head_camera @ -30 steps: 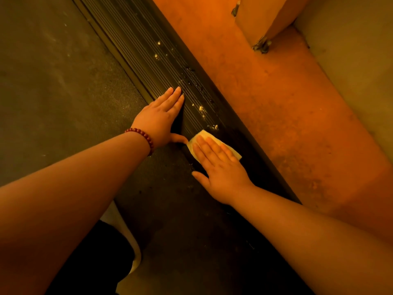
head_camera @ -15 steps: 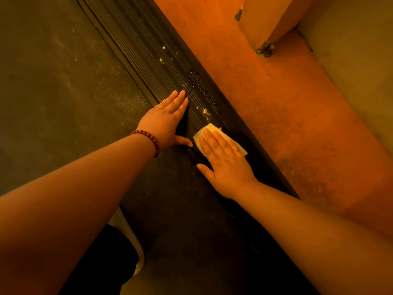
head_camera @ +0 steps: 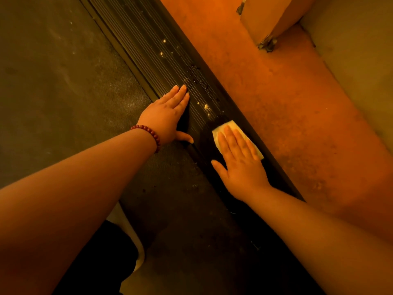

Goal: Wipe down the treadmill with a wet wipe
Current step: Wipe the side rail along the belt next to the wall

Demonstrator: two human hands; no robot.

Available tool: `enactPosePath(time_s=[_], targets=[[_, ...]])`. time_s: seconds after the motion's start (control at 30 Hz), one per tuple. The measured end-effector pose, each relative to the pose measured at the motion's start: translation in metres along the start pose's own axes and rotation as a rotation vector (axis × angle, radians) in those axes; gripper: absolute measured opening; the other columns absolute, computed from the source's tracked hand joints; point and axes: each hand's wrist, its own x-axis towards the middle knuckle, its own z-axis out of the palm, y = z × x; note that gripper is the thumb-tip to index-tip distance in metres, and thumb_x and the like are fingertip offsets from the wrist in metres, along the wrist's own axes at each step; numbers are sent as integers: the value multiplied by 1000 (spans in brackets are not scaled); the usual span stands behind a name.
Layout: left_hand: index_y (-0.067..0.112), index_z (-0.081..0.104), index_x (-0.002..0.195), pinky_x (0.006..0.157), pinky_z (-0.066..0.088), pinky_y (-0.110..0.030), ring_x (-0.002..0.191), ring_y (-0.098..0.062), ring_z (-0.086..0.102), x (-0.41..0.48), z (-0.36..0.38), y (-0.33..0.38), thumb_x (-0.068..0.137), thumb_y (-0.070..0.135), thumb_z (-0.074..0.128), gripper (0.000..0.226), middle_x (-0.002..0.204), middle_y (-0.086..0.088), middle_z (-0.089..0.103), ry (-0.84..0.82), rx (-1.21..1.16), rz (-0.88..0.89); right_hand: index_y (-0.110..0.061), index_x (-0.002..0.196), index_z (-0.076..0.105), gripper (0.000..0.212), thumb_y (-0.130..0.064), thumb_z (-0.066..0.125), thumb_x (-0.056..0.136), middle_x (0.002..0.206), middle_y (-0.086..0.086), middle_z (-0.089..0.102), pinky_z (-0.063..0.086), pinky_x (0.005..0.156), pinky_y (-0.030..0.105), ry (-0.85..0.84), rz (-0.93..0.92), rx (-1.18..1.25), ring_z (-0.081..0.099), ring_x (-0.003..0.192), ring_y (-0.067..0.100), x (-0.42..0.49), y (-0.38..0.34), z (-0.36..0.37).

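Nearest us, on the belt side of the rail, a pale shoe and a dark trouser leg sit at the bottom edge. Our two bare forearms reach forward from there.

Our right hand lies flat on the rail, fingers straight and together and thumb spread toward the belt. It grasps nothing and presses the wet wipe down under its fingers. The wipe is folded into a pale pad on the rail's outer half, with its far corner and right edge showing past the fingertips.

A little further along the rail, our left hand also rests palm down and relaxed. Its fingers lie straight on the rail's inner ridges, its thumb points toward the wipe, and it holds nothing. The two hands are apart. A bracelet of dark red beads circles the left wrist.

Just beyond the wipe, pale crumbs and dark specks dot the rail's grooves, and more specks lie further up.

Left of the rail runs the dark, textured belt, scuffed and dusty. Right of the rail lies an orange-lit floor. Far beyond the rail, a pale post stands on that floor.
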Motion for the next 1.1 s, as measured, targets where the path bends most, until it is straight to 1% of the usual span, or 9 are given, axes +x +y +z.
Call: enactPosePath(time_s=[0.07,0.13,0.3,0.47,0.6,0.73,0.8,0.97,1.1], targets=[[17,-9,151,117,4,-37,146,-19,-11,-1,0,-1,73,68,58,115,159,0,-15,3,-9,9,-17,152,1,70,-58,7,97,160,6,-1,-2,119,36,20,3,-2,-4,148,20,-29,8,12],[17,-9,151,117,5,-37,146,-19,-11,-2,-1,0,73,68,58,115,159,0,-15,1,-3,11,-14,152,9,68,-55,12,98,159,9,9,2,117,37,37,16,-9,3,147,21,-36,13,17],[16,-8,152,116,15,-41,147,-19,-9,2,-6,2,72,72,56,116,159,0,-14,-33,67,-9,-16,151,-1,69,-55,8,95,160,5,-5,-1,120,37,104,49,14,-6,148,21,18,6,0],[16,-8,151,117,10,-38,146,-19,-10,0,-6,1,72,71,56,116,159,-1,-13,-31,39,7,-14,153,3,70,-56,9,97,161,8,0,5,120,41,76,50,25,-2,148,23,-10,13,9],[16,-8,151,117,10,-38,146,-19,-11,-1,-4,0,72,70,56,115,160,-1,-13,-17,31,13,-14,153,5,70,-56,9,98,161,9,4,5,120,40,54,69,27,0,148,24,-23,16,15],[17,-7,152,117,11,-40,146,-19,-10,0,-5,1,73,70,57,115,160,0,-13,-25,35,0,-17,152,-9,69,-55,8,97,161,6,-11,-5,118,36,99,111,90,-12,147,19,30,7,-9],[17,-8,151,118,12,-41,146,-19,-10,0,-6,2,73,69,58,115,159,0,-13,-32,28,2,-17,152,-10,69,-54,9,98,161,5,-13,-8,117,34,84,120,106,-15,147,19,34,9,-12],[17,-9,151,117,12,-39,146,-18,-12,-1,-7,0,73,69,57,115,159,1,-15,-31,14,11,-12,153,1,71,-56,7,97,161,10,0,7,119,42,44,109,47,-2,149,24,-28,12,12],[18,-9,151,116,15,-39,146,-17,-10,-1,-7,-1,73,72,54,114,159,2,-14,-15,41,11,-16,151,-5,71,-58,5,95,159,5,-10,-2,119,39,59,103,69,-10,148,20,2,-1,4]])
